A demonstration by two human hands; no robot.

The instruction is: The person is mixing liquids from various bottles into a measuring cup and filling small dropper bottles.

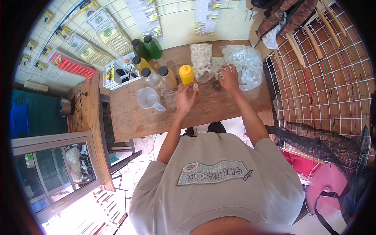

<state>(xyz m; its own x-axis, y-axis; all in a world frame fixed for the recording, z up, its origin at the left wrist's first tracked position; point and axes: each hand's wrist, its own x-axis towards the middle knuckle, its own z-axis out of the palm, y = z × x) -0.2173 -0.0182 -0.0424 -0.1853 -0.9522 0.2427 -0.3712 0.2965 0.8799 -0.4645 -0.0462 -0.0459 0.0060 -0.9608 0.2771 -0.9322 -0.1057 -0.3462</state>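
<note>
My left hand holds a small whitish bottle between thumb and fingers, in front of a yellow squeeze bottle on the wooden table. My right hand reaches over a small clear bag of pale pieces, its fingers curled; whether it grips anything is hidden. Left of that bag stands a taller bag of white caps or similar small pieces. To its right lies a large open plastic bag with whitish pieces inside.
A clear measuring jug stands at the table's left. Behind it are black-capped bottles of amber liquid, clear liquid and green liquid, beside a white organizer box. Wire grid racks flank the table.
</note>
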